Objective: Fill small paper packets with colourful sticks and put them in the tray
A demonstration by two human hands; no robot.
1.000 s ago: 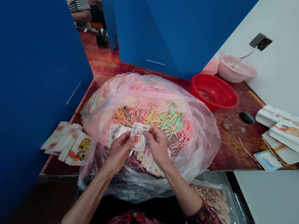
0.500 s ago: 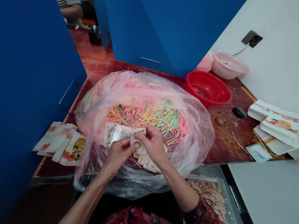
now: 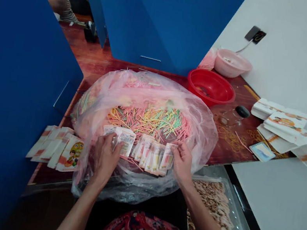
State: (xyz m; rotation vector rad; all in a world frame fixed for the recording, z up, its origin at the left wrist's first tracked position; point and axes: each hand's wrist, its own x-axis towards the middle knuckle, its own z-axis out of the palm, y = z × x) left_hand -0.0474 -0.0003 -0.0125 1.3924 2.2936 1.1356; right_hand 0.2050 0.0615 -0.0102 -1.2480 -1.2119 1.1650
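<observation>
A wide translucent pink plastic bag (image 3: 205,140) lies opened out on the table, with many short pink, yellow and green sticks (image 3: 147,118) inside. At its near side, my right hand (image 3: 183,164) pinches the edge of a small printed packet (image 3: 167,158) with pink contents showing. That packet sits at the right end of a row of overlapping filled packets (image 3: 153,156). My left hand (image 3: 106,158) rests on a spread of flat, pale printed packets (image 3: 126,141), its thumb and fingers apart. Part of those packets is hidden under the fingers.
Larger printed bags (image 3: 71,154) lie left; more printed packaging (image 3: 287,122) is stacked right. A red basin (image 3: 211,89), a pink bowl (image 3: 233,63), a jar (image 3: 233,115) and rubber bands (image 3: 230,140) stand or lie there. Blue partitions (image 3: 158,20) enclose the table. Another person's arm (image 3: 57,1) shows beyond.
My hands have moved apart from the packet they both held. The right hand has carried a packet to the row's right end; the left has gone back to the flat packets.
</observation>
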